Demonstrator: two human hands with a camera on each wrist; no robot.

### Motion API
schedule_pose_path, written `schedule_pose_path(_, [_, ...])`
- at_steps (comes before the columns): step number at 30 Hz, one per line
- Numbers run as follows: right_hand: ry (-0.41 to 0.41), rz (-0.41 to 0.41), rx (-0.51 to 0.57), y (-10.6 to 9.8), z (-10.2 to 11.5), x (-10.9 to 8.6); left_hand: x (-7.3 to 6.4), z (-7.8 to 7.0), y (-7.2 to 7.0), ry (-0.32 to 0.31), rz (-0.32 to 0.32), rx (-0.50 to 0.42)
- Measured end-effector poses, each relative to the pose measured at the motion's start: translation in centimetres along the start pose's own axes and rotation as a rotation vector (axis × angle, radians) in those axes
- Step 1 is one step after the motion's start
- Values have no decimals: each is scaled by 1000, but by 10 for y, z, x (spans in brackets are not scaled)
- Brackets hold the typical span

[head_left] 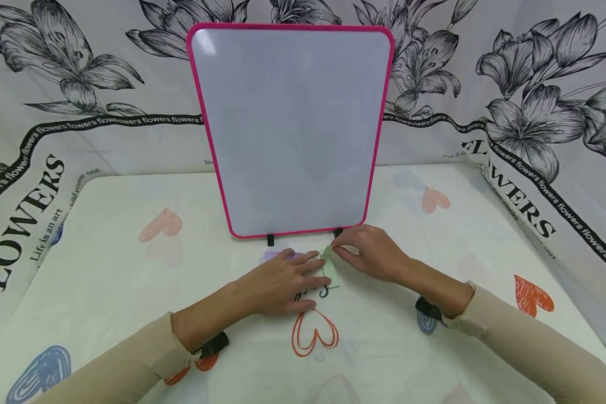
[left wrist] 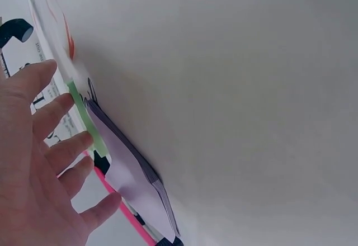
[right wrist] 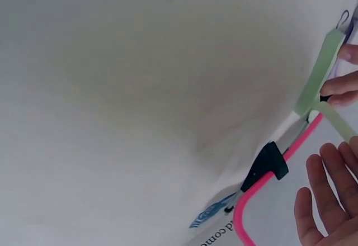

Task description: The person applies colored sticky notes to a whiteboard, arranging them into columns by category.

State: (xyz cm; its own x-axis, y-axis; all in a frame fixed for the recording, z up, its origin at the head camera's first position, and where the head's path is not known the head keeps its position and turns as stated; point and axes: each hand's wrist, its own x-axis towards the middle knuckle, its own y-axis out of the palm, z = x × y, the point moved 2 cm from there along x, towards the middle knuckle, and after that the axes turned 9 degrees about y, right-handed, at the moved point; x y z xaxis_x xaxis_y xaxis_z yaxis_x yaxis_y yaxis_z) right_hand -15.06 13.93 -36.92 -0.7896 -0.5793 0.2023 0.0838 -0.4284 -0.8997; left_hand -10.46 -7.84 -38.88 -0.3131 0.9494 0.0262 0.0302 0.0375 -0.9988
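A small pad of green sticky notes (head_left: 331, 276) lies on the table in front of the whiteboard. My left hand (head_left: 281, 285) spreads its fingers over it, fingertips resting on the green pad. Beside it and partly beneath that hand is a stack of purple sticky notes (left wrist: 126, 170), its layered edge showing in the left wrist view. My right hand (head_left: 371, 252) pinches the far end of the top green sheet (right wrist: 337, 122), which lifts away from the pad in the right wrist view. Its thumb and fingertip are partly hidden there.
A whiteboard (head_left: 293, 129) with a pink frame stands upright behind the hands on black feet (head_left: 270, 240). The white tablecloth (head_left: 182, 286) carries printed hearts. Flower-patterned cloth (head_left: 81, 56) rises behind and at both sides.
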Motion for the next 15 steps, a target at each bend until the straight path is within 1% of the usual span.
schedule_pose_path(5, [29, -36, -1, -2, -3, 4, 1, 0, 0, 0, 6, -1])
schedule_pose_path(15, [58, -88, 13, -5, -7, 14, 2, 0, 1, 3, -13, 7])
